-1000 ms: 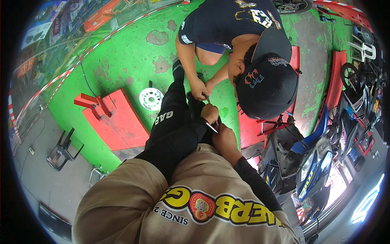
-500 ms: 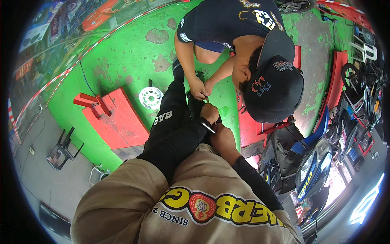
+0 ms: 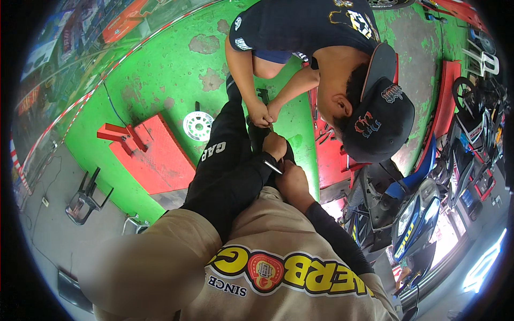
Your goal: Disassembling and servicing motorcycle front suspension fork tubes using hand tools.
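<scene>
My left hand is closed on a thin rod-like piece whose far end runs to a co-worker's two hands. A watch or band shows on my left wrist. Just below and to the right, my right hand has curled fingers on something I cannot make out, partly hidden by my left hand and wrist. Both hands are over my black-clad legs. Beyond the co-worker's hands a small dark metal object shows against the green floor.
The co-worker in cap and dark shirt bends close from the top. A white perforated disc and red platform lie left on the floor, a black stool farther left. Motorcycles crowd the right; striped tape edges the upper left.
The co-worker's head and body have shifted to the right, and their hands slightly up in the picture. My hands stay together in nearly the same place.
</scene>
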A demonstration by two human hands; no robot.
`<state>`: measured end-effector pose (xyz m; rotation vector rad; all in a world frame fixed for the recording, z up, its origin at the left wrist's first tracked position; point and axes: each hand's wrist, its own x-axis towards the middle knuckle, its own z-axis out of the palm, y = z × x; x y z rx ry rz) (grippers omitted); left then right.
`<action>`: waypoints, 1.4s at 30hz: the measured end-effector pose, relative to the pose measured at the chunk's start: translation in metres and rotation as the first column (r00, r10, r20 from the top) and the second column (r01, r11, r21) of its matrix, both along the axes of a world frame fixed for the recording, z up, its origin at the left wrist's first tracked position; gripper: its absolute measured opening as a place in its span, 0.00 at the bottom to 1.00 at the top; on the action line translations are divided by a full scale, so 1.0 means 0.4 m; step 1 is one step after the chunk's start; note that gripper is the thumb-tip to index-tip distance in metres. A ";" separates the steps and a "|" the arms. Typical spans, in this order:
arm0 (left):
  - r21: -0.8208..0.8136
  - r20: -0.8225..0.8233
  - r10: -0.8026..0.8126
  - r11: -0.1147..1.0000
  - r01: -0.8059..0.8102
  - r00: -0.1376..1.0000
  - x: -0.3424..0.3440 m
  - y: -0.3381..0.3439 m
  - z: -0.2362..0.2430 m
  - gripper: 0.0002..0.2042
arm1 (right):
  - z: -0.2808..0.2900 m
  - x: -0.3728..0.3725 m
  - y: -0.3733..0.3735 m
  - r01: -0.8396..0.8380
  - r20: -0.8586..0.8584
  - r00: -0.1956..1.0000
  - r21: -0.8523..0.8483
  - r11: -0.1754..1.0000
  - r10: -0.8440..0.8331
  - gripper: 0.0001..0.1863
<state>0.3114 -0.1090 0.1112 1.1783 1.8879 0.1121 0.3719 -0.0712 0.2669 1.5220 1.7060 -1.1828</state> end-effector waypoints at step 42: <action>-0.547 0.325 0.259 0.836 -0.043 0.909 -0.035 0.004 -0.177 0.14 | -0.026 -0.007 -0.007 0.223 0.047 0.975 -0.128 0.966 -0.219 0.15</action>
